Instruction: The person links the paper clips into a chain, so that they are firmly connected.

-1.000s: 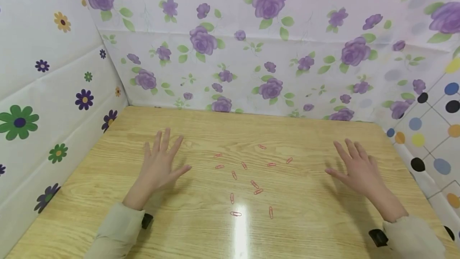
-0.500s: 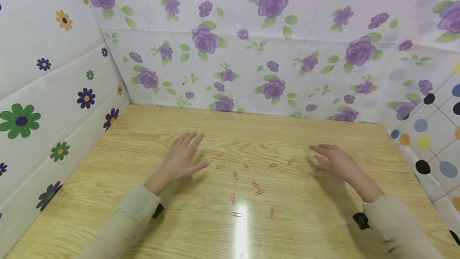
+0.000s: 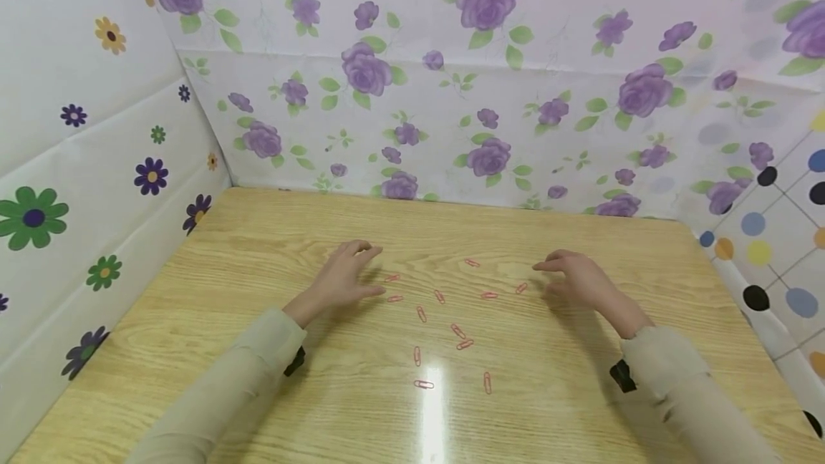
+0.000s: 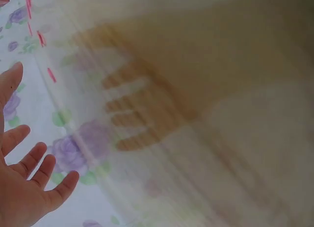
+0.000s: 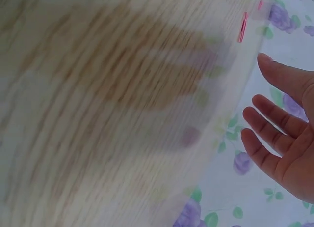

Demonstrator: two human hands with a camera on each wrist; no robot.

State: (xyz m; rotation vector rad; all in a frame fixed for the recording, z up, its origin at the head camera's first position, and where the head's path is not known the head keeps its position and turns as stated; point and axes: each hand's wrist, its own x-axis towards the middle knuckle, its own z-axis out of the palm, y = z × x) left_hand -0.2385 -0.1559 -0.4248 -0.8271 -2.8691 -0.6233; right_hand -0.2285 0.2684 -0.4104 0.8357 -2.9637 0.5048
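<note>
Several pink paper clips [image 3: 422, 313] lie scattered over the middle of the wooden table [image 3: 554, 392]. My left hand [image 3: 344, 276] is over the table at the left of the scatter, thumb and fingertips close to two paper clips [image 3: 394, 298]. It holds nothing; in the left wrist view its fingers [image 4: 41, 170] are spread and relaxed. On the other side, my right hand [image 3: 573, 276] hovers near the rightmost paper clip [image 3: 521, 288]. Its fingers [image 5: 267, 131] are loosely bent with nothing between them in the right wrist view.
A white cloth with purple roses [image 3: 488, 156] hangs along the table's far edge. Flowered cloth [image 3: 103, 199] closes the left side and dotted cloth [image 3: 773, 249] the right. The glossy tabletop reflects both hands in the wrist views.
Both hands have come inward toward the paper clips from either side, and their widely spread fingers have relaxed and drawn closer together. The paper clips have stayed where they were.
</note>
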